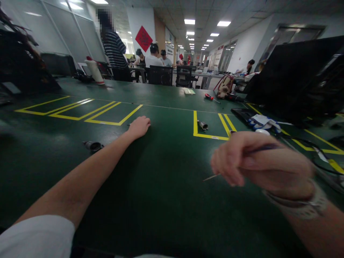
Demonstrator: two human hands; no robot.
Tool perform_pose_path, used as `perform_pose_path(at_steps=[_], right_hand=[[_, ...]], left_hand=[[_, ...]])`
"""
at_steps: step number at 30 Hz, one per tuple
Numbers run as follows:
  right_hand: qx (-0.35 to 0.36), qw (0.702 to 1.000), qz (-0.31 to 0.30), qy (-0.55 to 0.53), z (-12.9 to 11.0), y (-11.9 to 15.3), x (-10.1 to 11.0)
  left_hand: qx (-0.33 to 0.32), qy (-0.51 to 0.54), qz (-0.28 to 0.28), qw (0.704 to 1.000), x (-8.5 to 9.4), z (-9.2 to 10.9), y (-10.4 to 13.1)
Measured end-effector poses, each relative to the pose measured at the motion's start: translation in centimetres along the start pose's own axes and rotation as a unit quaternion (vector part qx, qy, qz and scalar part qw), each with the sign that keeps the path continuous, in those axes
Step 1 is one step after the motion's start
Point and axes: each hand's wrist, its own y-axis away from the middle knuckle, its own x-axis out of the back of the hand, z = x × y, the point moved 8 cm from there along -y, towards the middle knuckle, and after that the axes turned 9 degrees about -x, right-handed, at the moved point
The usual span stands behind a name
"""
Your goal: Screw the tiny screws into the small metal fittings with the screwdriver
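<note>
Close in front, my right hand (258, 163) holds a thin metal-shafted tool (211, 177); a loose grip could drop it. Leftward, a dark hollow metal part (93, 146). Left hand (139, 127): grasp unclear. Beyond, a grey cylindrical metal piece (202, 125) lies within yellow tape (211, 136).

- Open worktop (172, 161) between left hand (139, 127) and right hand (258, 161).
- Thin-shafted tool (211, 177) juts from right hand into that gap.
- 2 obstacles: metal fitting (93, 146) beside left forearm (107, 157), cylindrical part (202, 125) inside yellow tape (211, 136).
</note>
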Motion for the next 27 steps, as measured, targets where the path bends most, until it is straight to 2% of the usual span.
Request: perform_pose_path(at_steps=[1,2,3,6,8,11,15,17,20,22,24,27], right_hand=[[-0.048,0.993,-0.091,-0.060,1.5,-0.5,-2.1],[-0.111,0.974,-0.154,-0.121,3.4,-0.8,-4.0],[-0.158,0.955,-0.177,-0.178,5.2,-1.1,-5.2],[-0.252,0.906,-0.176,-0.290,10.3,-2.0,-7.0],[-0.273,0.888,-0.160,-0.333,12.1,-2.3,-7.0],[-0.275,0.881,-0.148,-0.355,12.6,-2.5,-6.3],[-0.274,0.880,-0.151,-0.357,12.4,-2.6,-6.1],[-0.271,0.882,-0.154,-0.354,12.4,-2.6,-6.2],[-0.272,0.877,-0.158,-0.364,12.4,-2.6,-6.4],[-0.275,0.870,-0.161,-0.376,12.4,-2.5,-6.5],[-0.275,0.865,-0.165,-0.385,12.4,-2.5,-6.5],[-0.269,0.861,-0.173,-0.395,12.3,-2.5,-6.6]], left_hand=[[0.034,-0.012,0.005,0.999,0.1,-1.5,0.1],[0.063,-0.021,0.006,0.998,0.1,-2.7,0.2],[0.086,-0.028,0.007,0.996,0.1,-3.7,0.4],[0.118,-0.038,0.006,0.992,0.0,-5.1,0.8],[0.125,-0.040,0.007,0.991,0.0,-5.0,1.0],[0.136,-0.051,0.027,0.989,0.7,-4.1,1.3],[0.113,-0.070,0.074,0.988,3.5,-2.2,2.1],[0.081,-0.057,0.079,0.992,5.3,-1.5,3.1],[-0.009,-0.018,0.055,0.998,7.3,-1.1,5.6],[-0.039,0.028,0.005,0.999,7.4,-2.2,8.0],[-0.023,0.075,-0.038,0.996,7.0,-4.5,10.6],[0.027,0.141,-0.060,0.988,5.8,-8.0,14.0]])
